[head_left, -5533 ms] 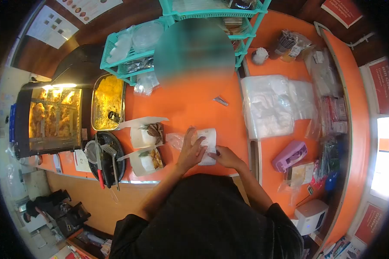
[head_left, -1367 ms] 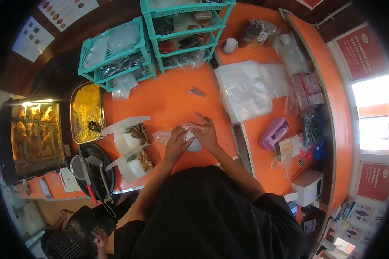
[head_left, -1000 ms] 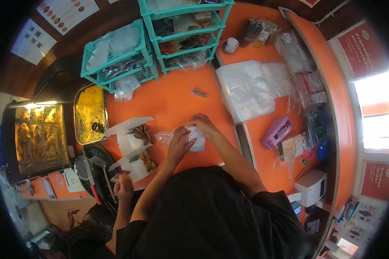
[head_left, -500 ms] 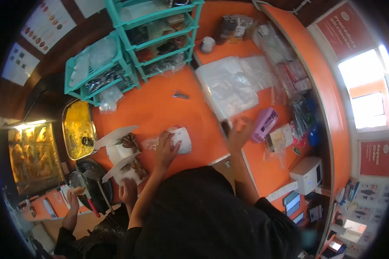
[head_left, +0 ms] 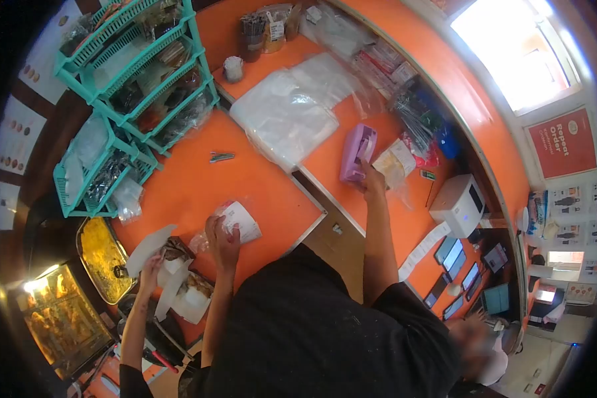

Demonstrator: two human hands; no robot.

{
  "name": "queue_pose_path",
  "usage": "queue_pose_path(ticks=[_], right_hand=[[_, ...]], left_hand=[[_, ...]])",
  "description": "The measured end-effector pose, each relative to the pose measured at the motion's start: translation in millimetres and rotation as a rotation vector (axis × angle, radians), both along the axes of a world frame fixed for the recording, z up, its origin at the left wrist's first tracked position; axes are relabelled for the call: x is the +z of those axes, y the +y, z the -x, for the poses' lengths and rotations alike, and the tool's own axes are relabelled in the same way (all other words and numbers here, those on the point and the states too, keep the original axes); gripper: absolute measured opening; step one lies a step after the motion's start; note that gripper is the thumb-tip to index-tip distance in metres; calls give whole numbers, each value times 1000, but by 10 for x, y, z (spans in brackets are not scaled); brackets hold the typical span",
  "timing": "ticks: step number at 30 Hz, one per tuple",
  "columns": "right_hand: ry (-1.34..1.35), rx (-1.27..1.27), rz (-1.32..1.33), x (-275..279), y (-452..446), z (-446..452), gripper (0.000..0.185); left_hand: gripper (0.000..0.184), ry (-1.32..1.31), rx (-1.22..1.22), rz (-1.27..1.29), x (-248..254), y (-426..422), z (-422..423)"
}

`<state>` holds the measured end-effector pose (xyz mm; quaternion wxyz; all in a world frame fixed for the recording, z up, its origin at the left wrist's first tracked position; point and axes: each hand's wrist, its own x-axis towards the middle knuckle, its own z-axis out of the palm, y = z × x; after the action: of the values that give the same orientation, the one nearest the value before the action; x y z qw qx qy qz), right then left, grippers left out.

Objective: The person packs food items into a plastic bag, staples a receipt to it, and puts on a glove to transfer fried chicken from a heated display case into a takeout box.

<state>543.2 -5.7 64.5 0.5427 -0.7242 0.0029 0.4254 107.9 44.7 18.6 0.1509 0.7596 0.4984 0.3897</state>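
My left hand (head_left: 223, 242) bends its fingers over a clear plastic bag (head_left: 200, 241) on the orange counter. A white printed paper slip (head_left: 244, 221) lies on this packet, close to the fingertips; something red shows at its upper edge. My right hand (head_left: 374, 178) is closed at the near end of a purple tape dispenser (head_left: 358, 147); whether a strip of tape is between the fingers cannot be made out. Left of my left hand stand two open paper food boxes (head_left: 194, 292), with another person's hand (head_left: 151, 270) at the farther one.
Teal stacked racks (head_left: 136, 86) stand at the back left. A stapler-like tool (head_left: 221, 157) and a stack of clear plastic bags (head_left: 285, 113) lie on the counter. A gap (head_left: 338, 229) separates the counter sections. A white printer (head_left: 458, 205) and phones (head_left: 450, 252) sit right.
My right hand has moved from beside the tape dispenser onto it. My left hand stays on the bag. The other person's hand has reached to the food boxes. My view has turned right.
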Motion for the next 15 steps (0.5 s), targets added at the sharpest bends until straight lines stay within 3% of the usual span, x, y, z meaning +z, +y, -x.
queue_pose_path(ticks=[3,5,8,15], right_hand=[[57,-69,-153,-65,-87,60,41],[91,-78,-428,46,-243,232,42],[-132,-75,-459,-255,-422,462,40],[-135,-130,-187,-299,-407,662,45]], left_hand=[[43,8,-20,24,-89,7,55],[42,5,-21,19,-63,15,53],[42,9,-17,0,-54,11,51],[42,-37,6,56,-57,-3,30]])
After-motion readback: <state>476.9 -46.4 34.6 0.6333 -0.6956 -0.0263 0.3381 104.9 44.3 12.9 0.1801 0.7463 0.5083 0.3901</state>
